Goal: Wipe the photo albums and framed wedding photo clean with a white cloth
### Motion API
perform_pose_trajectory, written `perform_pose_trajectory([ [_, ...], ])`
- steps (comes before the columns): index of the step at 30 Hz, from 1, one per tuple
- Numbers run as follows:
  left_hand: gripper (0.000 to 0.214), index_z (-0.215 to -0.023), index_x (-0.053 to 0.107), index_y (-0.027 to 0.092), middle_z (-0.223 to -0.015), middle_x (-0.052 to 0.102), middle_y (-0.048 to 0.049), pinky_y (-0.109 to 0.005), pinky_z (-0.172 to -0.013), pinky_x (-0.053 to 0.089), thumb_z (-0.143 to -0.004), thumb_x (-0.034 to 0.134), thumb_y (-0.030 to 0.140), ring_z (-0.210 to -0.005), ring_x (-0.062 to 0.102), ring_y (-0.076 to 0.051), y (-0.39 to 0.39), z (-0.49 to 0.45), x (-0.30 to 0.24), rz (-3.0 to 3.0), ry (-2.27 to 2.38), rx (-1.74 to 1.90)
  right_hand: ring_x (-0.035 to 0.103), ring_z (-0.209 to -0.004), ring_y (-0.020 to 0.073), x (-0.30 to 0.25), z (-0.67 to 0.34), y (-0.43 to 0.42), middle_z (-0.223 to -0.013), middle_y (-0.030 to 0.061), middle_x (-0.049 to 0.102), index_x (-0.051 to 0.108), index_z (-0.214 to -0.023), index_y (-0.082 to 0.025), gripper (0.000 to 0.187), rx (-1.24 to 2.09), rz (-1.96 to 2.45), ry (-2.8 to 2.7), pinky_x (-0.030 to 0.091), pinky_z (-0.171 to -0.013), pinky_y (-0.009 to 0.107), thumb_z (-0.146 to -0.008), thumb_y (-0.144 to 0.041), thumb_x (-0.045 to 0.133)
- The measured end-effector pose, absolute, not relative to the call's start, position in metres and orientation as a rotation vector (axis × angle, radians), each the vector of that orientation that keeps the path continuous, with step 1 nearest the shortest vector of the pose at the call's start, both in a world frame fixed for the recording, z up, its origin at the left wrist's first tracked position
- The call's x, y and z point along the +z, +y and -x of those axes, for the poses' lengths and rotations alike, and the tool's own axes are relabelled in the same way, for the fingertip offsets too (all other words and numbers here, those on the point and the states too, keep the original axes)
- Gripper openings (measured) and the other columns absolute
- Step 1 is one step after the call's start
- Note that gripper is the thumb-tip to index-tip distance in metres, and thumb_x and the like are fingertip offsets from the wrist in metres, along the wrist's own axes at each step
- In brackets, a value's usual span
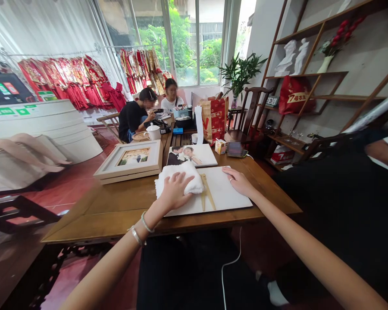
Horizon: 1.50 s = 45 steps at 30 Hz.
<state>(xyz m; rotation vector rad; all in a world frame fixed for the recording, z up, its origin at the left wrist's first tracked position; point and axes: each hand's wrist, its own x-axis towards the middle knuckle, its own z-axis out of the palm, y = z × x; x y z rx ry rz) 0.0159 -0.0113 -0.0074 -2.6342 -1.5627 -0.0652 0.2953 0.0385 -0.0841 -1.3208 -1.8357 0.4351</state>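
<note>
My left hand (175, 190) rests on a folded white cloth (194, 183), its fingers spread over the top. Under the cloth is a flat white board (224, 196) at the table's near edge; the cloth hides its left part. A tan forked shape (208, 193), like an upside-down V, shows on the board beside the cloth; I cannot tell whether it is printed or a loose piece. My right hand (239, 181) lies on the board's right side with fingers stretched out and a ring on one, holding nothing.
Left on the wooden table (116, 202) are stacked wooden picture frames (129, 161). Behind the board lie a couple's photo panel (207, 155), a small box (220, 147) and a phone (235, 149). A white mug (153, 131) and a red paper bag (215, 118) stand farther back. Two people sit beyond.
</note>
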Motion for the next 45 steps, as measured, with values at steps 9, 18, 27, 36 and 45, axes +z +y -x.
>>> perform_pose_trajectory([
  [9,0.057,-0.139,0.038,0.025,-0.144,0.039,-0.0139,-0.055,-0.101,0.031,-0.085,0.051,0.035,-0.133,0.032,-0.034,-0.001,-0.021,-0.009,2.611,-1.581,-0.097,0.047,-0.127,0.0207,-0.083,-0.295,0.038,-0.130,0.0076,0.058,0.066,-0.115,-0.018,0.042,0.435,1.335,-1.831,0.029,-0.112,0.042,-0.082,-0.010,0.041],
  [18,0.067,-0.142,0.036,0.026,-0.149,0.033,-0.0118,-0.055,-0.107,0.024,-0.077,0.053,0.026,-0.137,0.026,-0.033,-0.071,0.001,-0.007,2.658,-1.601,-0.062,0.046,-0.128,0.0202,-0.082,-0.295,0.038,-0.131,0.0063,0.057,0.065,-0.115,-0.020,0.042,0.456,1.335,-1.828,0.027,-0.113,0.043,-0.082,-0.010,0.041],
  [27,0.077,-0.143,0.033,0.031,-0.152,0.029,-0.0082,-0.056,-0.108,0.022,-0.070,0.055,0.022,-0.139,0.023,-0.033,-0.111,0.009,-0.003,2.754,-1.566,-0.011,0.047,-0.127,0.0200,-0.085,-0.296,0.039,-0.130,0.0038,0.058,0.065,-0.115,-0.022,0.043,0.447,1.311,-1.829,0.028,-0.113,0.043,-0.081,-0.011,0.042],
  [36,0.058,-0.139,0.039,0.026,-0.146,0.038,-0.0132,-0.055,-0.099,0.032,-0.083,0.050,0.033,-0.133,0.032,-0.035,-0.029,0.006,-0.007,2.620,-1.580,-0.076,0.048,-0.126,0.0197,-0.085,-0.295,0.038,-0.130,0.0054,0.058,0.065,-0.115,-0.020,0.042,0.417,1.337,-1.835,0.029,-0.112,0.042,-0.082,-0.012,0.042],
  [45,0.055,-0.140,0.038,0.025,-0.145,0.039,-0.0129,-0.053,-0.099,0.032,-0.086,0.044,0.036,-0.133,0.032,-0.032,0.015,0.005,-0.010,2.570,-1.641,-0.128,0.048,-0.126,0.0190,-0.085,-0.295,0.039,-0.129,0.0044,0.059,0.066,-0.114,-0.022,0.043,0.421,1.316,-1.824,0.030,-0.112,0.042,-0.081,-0.010,0.042],
])
